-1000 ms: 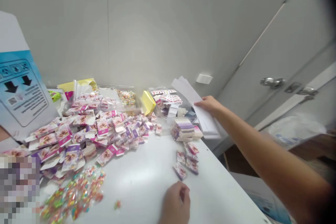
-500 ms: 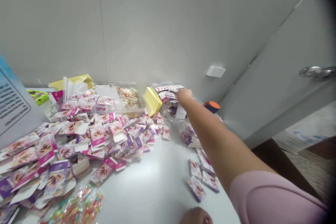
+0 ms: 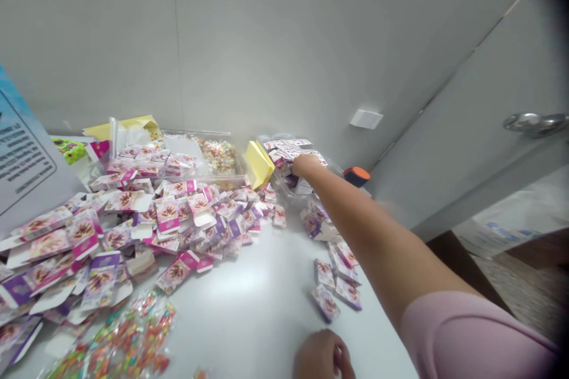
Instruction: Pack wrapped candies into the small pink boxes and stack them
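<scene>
The tabletop (image 3: 249, 320) has its open room in the middle, a smooth white strip between a large heap of small boxes (image 3: 166, 213) on the left and a few loose boxes (image 3: 326, 303) near the right edge. At the far side, the plain grey wall (image 3: 267, 41) closes the space. The right arm reaches across this right edge, and the right hand (image 3: 306, 164) is at the printed cards (image 3: 288, 144), which lie on top in the clear bin (image 3: 291, 194) by the wall. Its fingers are hidden, so I cannot tell how far they are open or what they grip. The left hand (image 3: 320, 356), partly cut by the frame, is loosely curled near the loose boxes; whether something is inside, I cannot tell. The boxes are thin printed cardboard, pink and purple, many with flaps open. The candy packets (image 3: 133, 337) look shiny and transparent, with multicoloured pieces.
</scene>
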Tool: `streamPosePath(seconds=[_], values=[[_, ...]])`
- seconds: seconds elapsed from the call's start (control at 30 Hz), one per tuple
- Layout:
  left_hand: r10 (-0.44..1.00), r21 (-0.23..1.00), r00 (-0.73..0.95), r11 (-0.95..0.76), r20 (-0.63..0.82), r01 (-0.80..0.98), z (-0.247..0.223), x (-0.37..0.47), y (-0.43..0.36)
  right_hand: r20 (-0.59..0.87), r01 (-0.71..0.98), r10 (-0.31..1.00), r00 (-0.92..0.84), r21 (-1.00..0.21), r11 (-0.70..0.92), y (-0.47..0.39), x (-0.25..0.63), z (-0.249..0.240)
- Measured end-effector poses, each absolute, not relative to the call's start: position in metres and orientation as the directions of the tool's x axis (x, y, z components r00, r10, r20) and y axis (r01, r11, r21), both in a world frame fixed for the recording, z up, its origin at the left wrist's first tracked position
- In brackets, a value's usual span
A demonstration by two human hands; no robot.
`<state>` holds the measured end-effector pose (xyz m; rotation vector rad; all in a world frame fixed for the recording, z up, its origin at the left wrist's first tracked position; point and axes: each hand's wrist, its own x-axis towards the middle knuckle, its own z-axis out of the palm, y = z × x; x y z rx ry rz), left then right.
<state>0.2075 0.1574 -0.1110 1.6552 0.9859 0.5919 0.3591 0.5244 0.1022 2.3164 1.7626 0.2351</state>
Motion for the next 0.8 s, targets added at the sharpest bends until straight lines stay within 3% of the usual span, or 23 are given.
streamPosePath(seconds=[0.2,0.4,0.6,0.7,0.77,0.8], values=[[0.849,0.962,0.523,-0.07,-0.083,0.266,-0.096,0.2,0.158,0.144,0.928,0.934,0.328,0.133,-0.347,0.508,0.371,0.102],[0.867,0.972,0.497,-0.073,-0.049,0.224,-0.071,0.187,0.16,0.426,0.929,0.831,0.358,-0.077,-0.361,0.463,0.391,0.122],[0.898,0.973,0.441,-0.104,0.003,0.206,-0.051,0.176,0.158,0.698,0.981,0.69,0.189,-0.163,-0.104,0.334,0.371,0.114],[0.946,0.946,0.32,-0.145,0.047,0.291,-0.045,0.171,0.157,0.704,0.984,0.707,0.063,-0.162,0.073,0.233,0.346,0.072],[0.968,0.909,0.236,-0.17,0.082,0.381,-0.043,0.168,0.158,0.654,0.936,0.752,-0.077,-0.213,0.28,0.165,0.332,0.034],[0.973,0.892,0.21,-0.179,0.097,0.416,-0.042,0.167,0.159,0.613,0.928,0.786,-0.079,-0.243,0.283,0.133,0.326,0.014]])
